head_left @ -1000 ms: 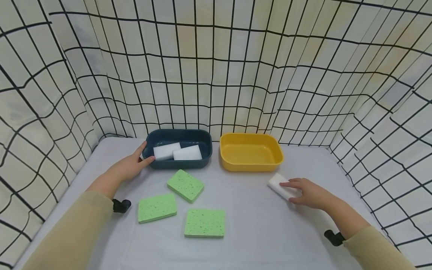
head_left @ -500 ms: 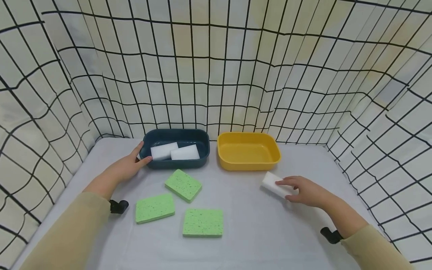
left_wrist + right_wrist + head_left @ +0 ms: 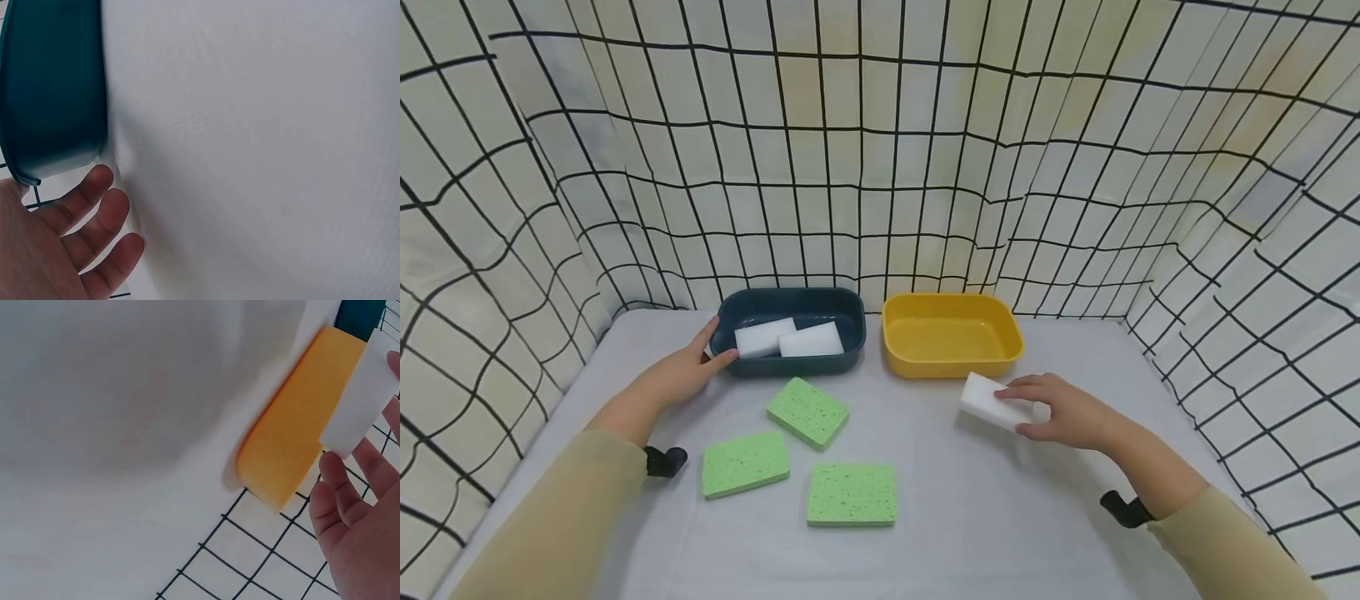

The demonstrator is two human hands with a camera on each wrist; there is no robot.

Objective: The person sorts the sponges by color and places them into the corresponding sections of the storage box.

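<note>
My right hand [image 3: 1067, 412] pinches a white rectangular sponge [image 3: 983, 400] between thumb and fingers, in front of the yellow tub [image 3: 951, 369]. In the right wrist view this sponge [image 3: 356, 397] is tilted and overlaps the tub's wall [image 3: 294, 419]. At the left end of the dark blue tub [image 3: 797, 365], my left hand [image 3: 673, 375] touches the rim with thumb and index finger. The left wrist view shows its other fingers [image 3: 106, 219] loosely bent beside the tub's outer wall [image 3: 56, 94]. Two white sponges [image 3: 811, 340] lie inside the blue tub.
Three speckled green sponges lie on the white cloth, one near the blue tub [image 3: 807, 412], one at left [image 3: 745, 464] and one in front [image 3: 852, 494]. A black wire grid [image 3: 861, 183] with pale sheeting behind it stands at the back and both sides.
My right hand has moved left and toward the yellow tub, raising the white sponge with it. The left hand stays at the blue tub; the head view has shifted slightly.
</note>
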